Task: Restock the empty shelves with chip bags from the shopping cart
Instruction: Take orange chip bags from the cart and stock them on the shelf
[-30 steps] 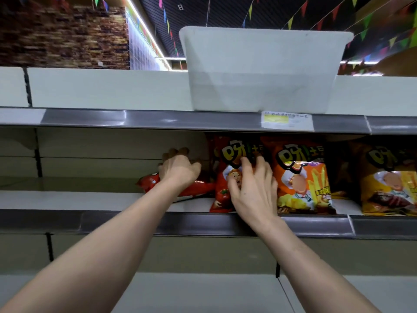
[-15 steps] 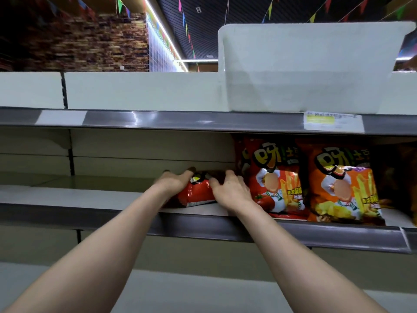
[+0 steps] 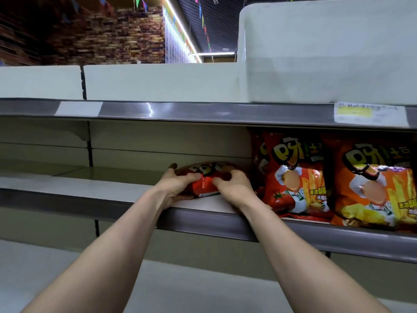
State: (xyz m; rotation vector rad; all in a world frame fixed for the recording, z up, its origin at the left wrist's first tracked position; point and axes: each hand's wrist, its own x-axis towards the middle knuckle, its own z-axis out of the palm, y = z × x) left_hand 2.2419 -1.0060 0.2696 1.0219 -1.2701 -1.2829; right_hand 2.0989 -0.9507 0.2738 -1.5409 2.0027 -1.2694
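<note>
On the grey metal front strip of the upper shelf (image 3: 203, 114), up and left of the fingers, sits a blank white label (image 3: 79, 108). Below it, the left hand (image 3: 177, 187) clutches the left side of a glossy red chip bag (image 3: 206, 177), its fingers (image 3: 191, 176) curled over the top face. The bag lies flat on the pale middle shelf (image 3: 67, 180) near the front edge. Its long axis runs front to back: the crimped seam end faces the person and the logo end points to the rear panel. The right hand (image 3: 235, 188) grips the bag's right side, fingers bent into the foil, so both hands are grasping it. Just right of the right fingers an upright red chip bag with a chef cartoon (image 3: 291, 175) stands facing out, and beside that stands an upright orange chip bag with the same cartoon (image 3: 372, 184). Above these, a yellow-and-white price label (image 3: 370, 114) is on the upper strip, under a large white plastic bin (image 3: 327, 53).
</note>
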